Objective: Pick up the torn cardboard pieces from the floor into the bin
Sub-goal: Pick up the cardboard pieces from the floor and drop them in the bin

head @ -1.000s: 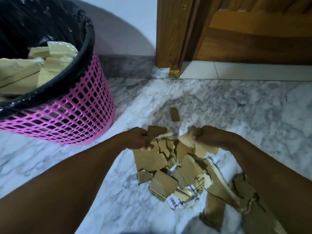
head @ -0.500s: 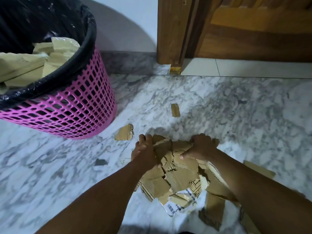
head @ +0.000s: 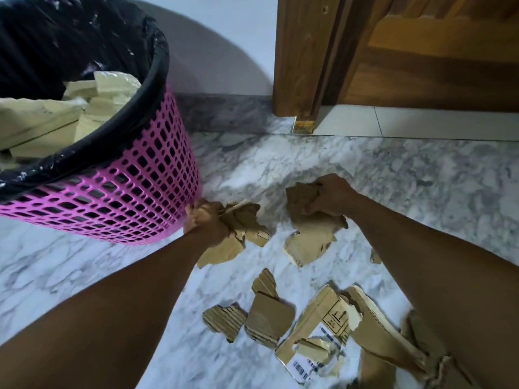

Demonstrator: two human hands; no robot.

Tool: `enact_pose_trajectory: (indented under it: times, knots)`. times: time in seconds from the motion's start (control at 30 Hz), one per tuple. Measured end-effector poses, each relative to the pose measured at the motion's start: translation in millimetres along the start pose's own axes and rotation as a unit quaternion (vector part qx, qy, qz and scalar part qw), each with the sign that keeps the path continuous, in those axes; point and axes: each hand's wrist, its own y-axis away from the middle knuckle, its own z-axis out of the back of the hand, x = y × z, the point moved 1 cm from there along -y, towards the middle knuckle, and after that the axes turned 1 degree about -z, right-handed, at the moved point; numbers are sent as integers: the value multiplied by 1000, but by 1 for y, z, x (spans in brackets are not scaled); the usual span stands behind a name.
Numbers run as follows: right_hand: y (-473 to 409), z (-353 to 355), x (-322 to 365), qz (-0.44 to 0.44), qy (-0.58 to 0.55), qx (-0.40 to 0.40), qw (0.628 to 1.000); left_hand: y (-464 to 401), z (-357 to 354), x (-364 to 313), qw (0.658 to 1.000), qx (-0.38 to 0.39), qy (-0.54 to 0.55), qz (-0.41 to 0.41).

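Marble floor (head: 421,192) runs grey and white up to a wooden door frame (head: 303,66), and a pink bin (head: 126,197) with a black liner (head: 92,37) stands at the left, already part full of pale cardboard.

Half a second ago both hands were pressed together over one heap of scraps on the floor. Now they have come apart and lifted, each with its own share. The left hand (head: 206,220) has its fingers clenched round a bunch (head: 241,231) of torn pieces, and it sits just beside the bin's lower wall. The right hand (head: 327,197) grips a second clump (head: 309,226), whose largest piece hangs below the fist. Both loads look clear of the floor, though I cannot tell whether the lowest edges touch it.

That split matters: the heap is now two handfuls in the air and a remainder on the floor. Left behind, near the forearms, are several scraps (head: 247,315), a bigger labelled piece (head: 317,341) with a barcode, and a long strip (head: 384,332) under the right arm. A small chip (head: 375,256) lies beside the right forearm.

My judgement is that the next step is to raise both handfuls over the rim and let go. The loosely hanging pieces could slip out on the way. At least one more pass seems needed afterwards for the remainder.
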Motion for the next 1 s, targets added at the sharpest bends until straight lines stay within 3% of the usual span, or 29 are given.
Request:
enact_pose_trajectory:
  times: [0.1, 0.37, 0.63, 0.73, 1.0]
  knots:
    - [-14, -6, 12, 6, 37, 20, 999, 11, -9, -2, 999, 27, -30, 6]
    - [-31, -11, 20, -8, 74, 73, 995, 20, -13, -5, 1000, -7, 19, -2]
    - [-11, -20, 23, -26, -60, 84, 994, 21, 0, -8, 982, 86, 168, 1]
    - [4, -9, 21, -48, -122, 104, 986, 28, 14, -13, 982, 102, 159, -10]
    - [61, 88, 54, -53, -215, 83, 972, 51, 113, -58, 959, 162, 229, -44]
